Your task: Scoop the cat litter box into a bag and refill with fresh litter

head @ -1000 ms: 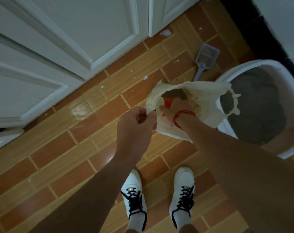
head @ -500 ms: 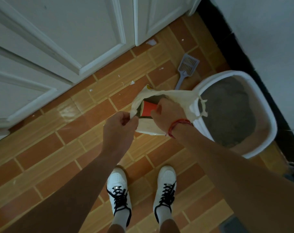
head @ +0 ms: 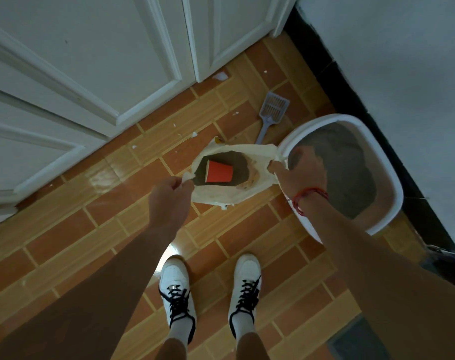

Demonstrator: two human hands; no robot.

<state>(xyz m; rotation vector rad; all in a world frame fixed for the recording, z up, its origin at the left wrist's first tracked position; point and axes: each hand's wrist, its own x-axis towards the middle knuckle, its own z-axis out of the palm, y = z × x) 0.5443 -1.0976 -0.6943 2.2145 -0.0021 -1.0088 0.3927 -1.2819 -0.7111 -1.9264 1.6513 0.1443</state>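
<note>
The left hand (head: 169, 196) and right hand (head: 296, 175) are apart, each pinching an opposite edge of the cream bag (head: 257, 152) and spreading its mouth over the tiled floor (head: 91, 229). Inside lie grey litter and a red cup (head: 219, 172) (on its side). The white litter box (head: 392, 178) sits just beside the bag by the floor's right edge, and the scoop (head: 272, 110) lies beyond.

A home: tiled floor (head: 65, 229), white panelled doors (head: 91, 61), litter box (head: 392, 178).
</note>
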